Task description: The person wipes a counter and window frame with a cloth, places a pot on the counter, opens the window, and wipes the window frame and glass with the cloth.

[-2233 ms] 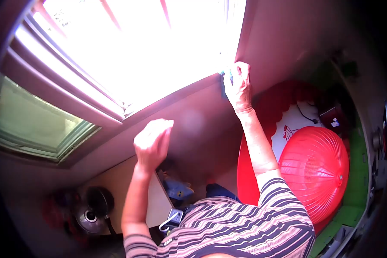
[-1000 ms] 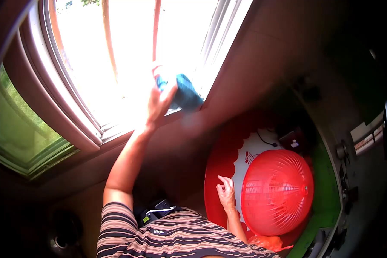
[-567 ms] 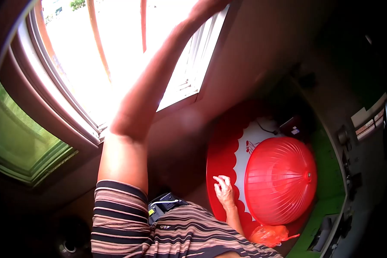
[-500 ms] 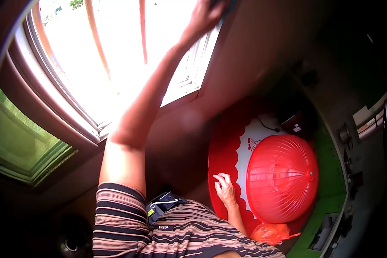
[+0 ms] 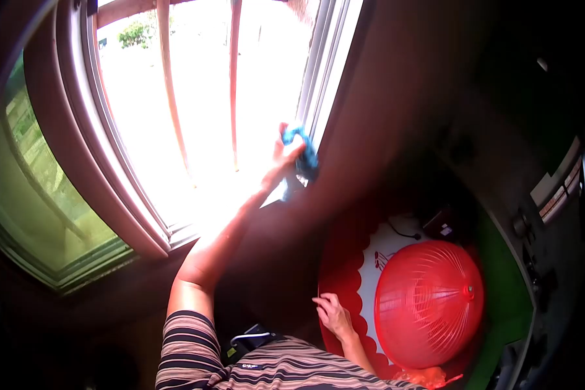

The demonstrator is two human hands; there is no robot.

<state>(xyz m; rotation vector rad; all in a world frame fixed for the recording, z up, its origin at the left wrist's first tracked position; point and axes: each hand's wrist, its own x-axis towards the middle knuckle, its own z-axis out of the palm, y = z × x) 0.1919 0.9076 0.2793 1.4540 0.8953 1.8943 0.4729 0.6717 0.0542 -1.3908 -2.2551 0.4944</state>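
Observation:
My left hand [image 5: 285, 156] is closed round a blue cloth [image 5: 309, 159] at the lower right corner of the window frame [image 5: 318, 78]. Part of the cloth hangs beside the fingers, and bright glare washes out the fingertips. Lower down, my right hand [image 5: 335, 315] is held over the edge of the red and white round table [image 5: 368, 279], its fingers apart and curved, with nothing in them. Just right of that hand is a red ribbed dome cover [image 5: 429, 302] on the table.
Outside the window are vertical bars [image 5: 233, 84]. A greenish glass pane [image 5: 45, 188] stands at the left. An orange plastic bag [image 5: 426, 377] lies below the dome. Behind the dome sit a dark box [image 5: 441, 224] and a cable. A dark device [image 5: 248, 343] with a white cord is at my waist.
My left hand has come down with the blue cloth from the upper part of the frame to its lower corner. The view has shifted, and my right hand appears slightly lower.

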